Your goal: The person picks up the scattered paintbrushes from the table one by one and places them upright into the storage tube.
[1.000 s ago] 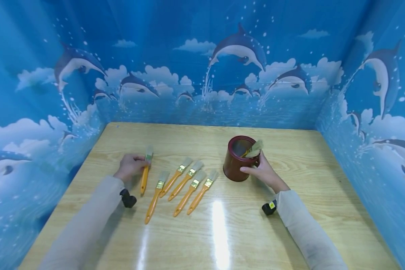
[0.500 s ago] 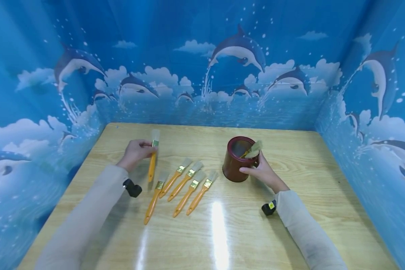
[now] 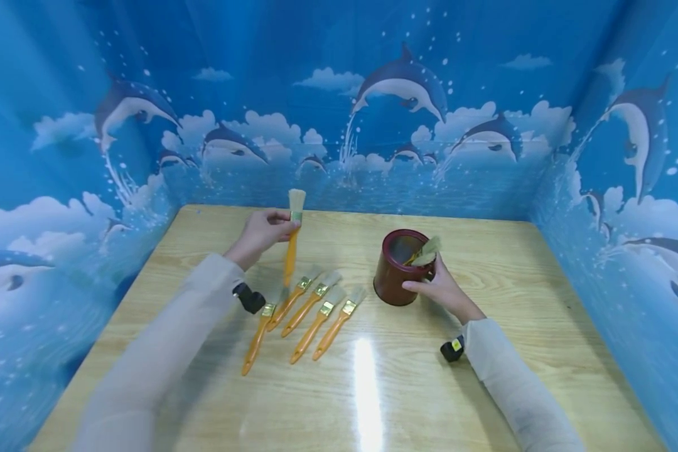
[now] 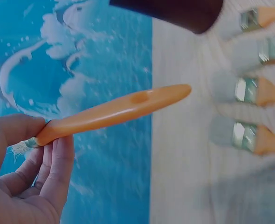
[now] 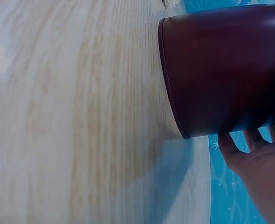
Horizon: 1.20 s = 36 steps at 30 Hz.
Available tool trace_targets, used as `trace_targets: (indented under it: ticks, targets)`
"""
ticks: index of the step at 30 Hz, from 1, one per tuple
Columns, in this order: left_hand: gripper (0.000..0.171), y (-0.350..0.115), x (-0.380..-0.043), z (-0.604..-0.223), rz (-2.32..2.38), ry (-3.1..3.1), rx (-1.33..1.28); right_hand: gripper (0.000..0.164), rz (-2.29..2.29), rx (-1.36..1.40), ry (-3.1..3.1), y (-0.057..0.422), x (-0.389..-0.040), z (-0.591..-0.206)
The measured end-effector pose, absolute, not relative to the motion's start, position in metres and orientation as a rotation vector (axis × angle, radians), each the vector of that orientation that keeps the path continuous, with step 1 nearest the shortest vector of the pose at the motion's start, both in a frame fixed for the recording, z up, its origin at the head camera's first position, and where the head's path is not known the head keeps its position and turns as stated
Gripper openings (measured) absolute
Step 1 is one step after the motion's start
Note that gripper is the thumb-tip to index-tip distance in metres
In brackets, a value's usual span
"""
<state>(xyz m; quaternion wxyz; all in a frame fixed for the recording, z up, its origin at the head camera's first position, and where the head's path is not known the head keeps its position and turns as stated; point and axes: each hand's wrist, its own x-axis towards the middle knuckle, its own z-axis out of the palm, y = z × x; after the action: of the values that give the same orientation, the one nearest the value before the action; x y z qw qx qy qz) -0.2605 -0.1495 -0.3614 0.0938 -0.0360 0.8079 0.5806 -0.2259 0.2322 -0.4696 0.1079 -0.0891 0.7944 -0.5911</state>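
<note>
My left hand (image 3: pixel 263 233) pinches a flat paintbrush (image 3: pixel 290 254) at the top of its orange handle, raised off the table with pale bristles up and handle hanging down. In the left wrist view, the thumb and fingers close around the brush's neck. A dark red can (image 3: pixel 393 280) stands upright on the table. My right hand (image 3: pixel 444 292) grips its right side, the thumb laid across the front. Brush bristles (image 3: pixel 426 252) stick out over the can's right rim, handles inside. Several similar brushes (image 3: pixel 317 326) lie side by side left of the can, bristles pointing away.
The pale wood table (image 3: pixel 486 389) runs back to a blue curtain (image 3: pixel 328 113) printed with dolphins, which also encloses both sides. Black wrist cameras (image 3: pixel 251 299) are worn on both arms.
My left hand has lifted the paintbrush off the table and carried it right and farther back, above the row of lying brushes. The right hand and the can have stayed put.
</note>
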Motion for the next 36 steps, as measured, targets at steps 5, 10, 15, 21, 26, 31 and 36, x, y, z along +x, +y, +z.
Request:
trace_targets:
  ticks: [5, 10, 15, 21, 26, 31, 36]
  targets:
    - [0.030, -0.126, -0.266, -0.349, 1.795, 2.363, -0.032, 0.099, -1.750, -0.271, 2.342, 0.232, -0.226, -0.469]
    - [0.025, -0.104, -0.267, -0.338, 1.891, 2.290, 0.037, 0.099, -1.756, -0.281, 2.335, 0.231, -0.226, -0.470]
    - [0.024, -0.085, -0.268, -0.328, 1.957, 2.230, 0.116, 0.100, -1.757, -0.281, 2.322, 0.230, -0.226, -0.470]
    - [0.026, -0.061, -0.271, -0.318, 2.031, 2.177, 0.231, 0.101, -1.757, -0.276, 2.336, 0.230, -0.225, -0.469]
    - [0.025, -0.041, -0.269, -0.314, 2.024, 2.231, 0.312, 0.102, -1.756, -0.269, 2.339, 0.230, -0.225, -0.469]
    - [0.025, -0.023, -0.267, -0.312, 1.936, 2.353, 0.340, 0.102, -1.753, -0.265, 2.337, 0.229, -0.225, -0.469]
    - [0.025, -0.005, -0.267, -0.315, 1.936, 2.349, 0.354, 0.100, -1.769, -0.274, 2.331, 0.229, -0.226, -0.469]
